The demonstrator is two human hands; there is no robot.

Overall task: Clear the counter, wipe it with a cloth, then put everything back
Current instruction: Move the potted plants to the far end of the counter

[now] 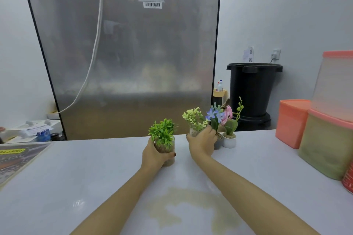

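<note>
On the white counter [76, 173] my left hand [154, 155] grips a small clear pot holding a bright green plant [163, 135]. To its right, my right hand [202, 143] is wrapped around a second clear pot with a pale yellow-green plant [194, 118], close to the counter's far edge. Right beside that hand stand two more little pots: a blue-flowered one [215, 116], mostly hidden behind my fingers, and a pink-flowered one in a white pot [229, 140]. A yellowish spill stain [183, 208] spreads on the counter between my forearms.
Orange-lidded storage containers [324, 147] are stacked at the right, with an orange box [291, 122] beside them. A printed mat [17, 160] lies at the left edge. Behind the counter stands a steel appliance back [124, 53] and a black bin [252, 89].
</note>
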